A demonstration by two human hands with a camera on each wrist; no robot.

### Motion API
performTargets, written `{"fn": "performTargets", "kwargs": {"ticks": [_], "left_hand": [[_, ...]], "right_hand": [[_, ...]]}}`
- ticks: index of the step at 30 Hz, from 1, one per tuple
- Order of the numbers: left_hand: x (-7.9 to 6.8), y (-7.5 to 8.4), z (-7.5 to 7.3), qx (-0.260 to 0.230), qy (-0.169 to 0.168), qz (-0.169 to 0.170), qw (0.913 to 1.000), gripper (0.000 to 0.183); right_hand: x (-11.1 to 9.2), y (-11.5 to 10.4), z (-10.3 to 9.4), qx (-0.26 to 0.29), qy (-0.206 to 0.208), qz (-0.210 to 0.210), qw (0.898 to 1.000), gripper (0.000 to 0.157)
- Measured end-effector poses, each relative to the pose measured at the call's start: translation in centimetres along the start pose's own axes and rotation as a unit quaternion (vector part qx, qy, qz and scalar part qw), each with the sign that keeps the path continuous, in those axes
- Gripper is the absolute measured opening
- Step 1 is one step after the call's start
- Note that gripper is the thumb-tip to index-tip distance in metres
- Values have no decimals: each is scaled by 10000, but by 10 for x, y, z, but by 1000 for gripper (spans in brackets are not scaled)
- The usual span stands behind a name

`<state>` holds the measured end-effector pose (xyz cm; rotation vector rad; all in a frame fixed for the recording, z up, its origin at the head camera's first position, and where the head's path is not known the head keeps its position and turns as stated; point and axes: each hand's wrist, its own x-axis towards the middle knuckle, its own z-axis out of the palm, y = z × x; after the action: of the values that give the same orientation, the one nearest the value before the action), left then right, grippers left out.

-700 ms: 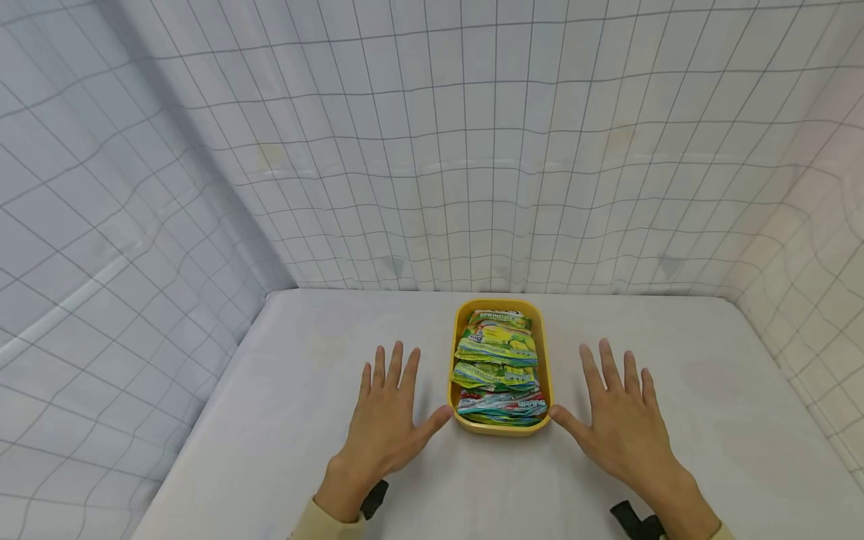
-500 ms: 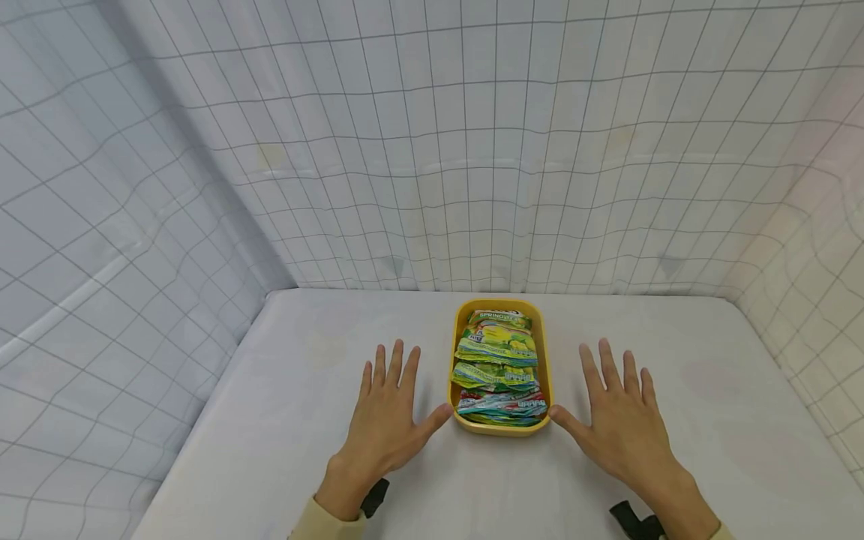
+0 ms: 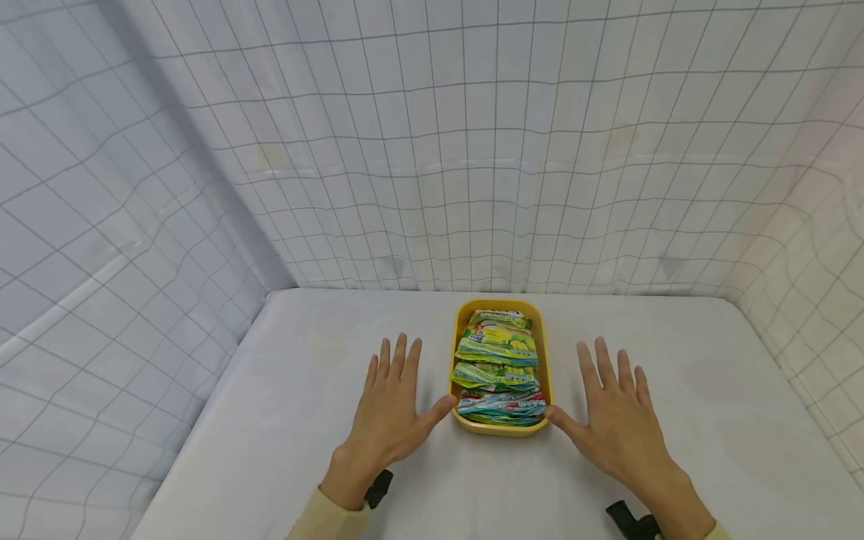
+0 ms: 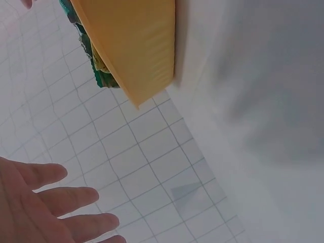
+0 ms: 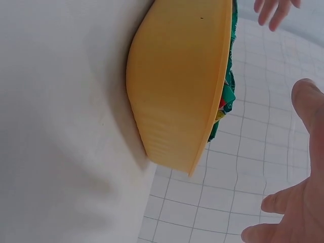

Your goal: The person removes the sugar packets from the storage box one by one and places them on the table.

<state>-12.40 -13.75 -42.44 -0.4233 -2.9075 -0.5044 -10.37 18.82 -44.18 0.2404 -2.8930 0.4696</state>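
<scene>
A yellow rectangular bin (image 3: 499,430) with rounded corners stands on the white table. It is filled with colourful snack or candy packets (image 3: 498,345), mostly green and yellow, with red and blue ones at the near end. To its left my left hand (image 3: 388,416) is spread palm down, its thumb tip by the bin's near left corner. My right hand (image 3: 621,424) mirrors it on the other side, thumb tip by the near right corner. Both hold nothing. In the wrist views, the fingers (image 4: 66,200) of the left hand and the right hand (image 5: 298,207) show apart from the bin's side.
The table (image 3: 499,495) is covered in white cloth. A white curtain with a dark grid (image 3: 499,150) rises behind it and along both sides. Black straps (image 3: 379,487) sit at both wrists, below light sleeves.
Both hands have shifted slightly: the left a little up and to the right, the right a little to the left. The bin and its packets have not moved.
</scene>
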Motion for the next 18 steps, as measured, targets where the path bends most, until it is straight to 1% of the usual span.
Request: {"fn": "performTargets", "kwargs": {"ticks": [4,10,13,16,18], "left_hand": [[5,3,-1,-53,39,81,9999,103],[11,10,-3,-421,119,261,9987,99],[14,14,-4,-485,99,259,9984,100],[17,17,-5,-516,31,186,9985,101],[19,20,-5,-648,6,141,9978,101]], "right_hand": [[0,0,2,86,140,-63,9998,112],[1,0,6,241,224,-96,9994,115],[1,0,8,356,216,-146,9990,116],[2,0,10,474,223,-186,9985,118],[2,0,12,567,243,-204,9979,120]]}}
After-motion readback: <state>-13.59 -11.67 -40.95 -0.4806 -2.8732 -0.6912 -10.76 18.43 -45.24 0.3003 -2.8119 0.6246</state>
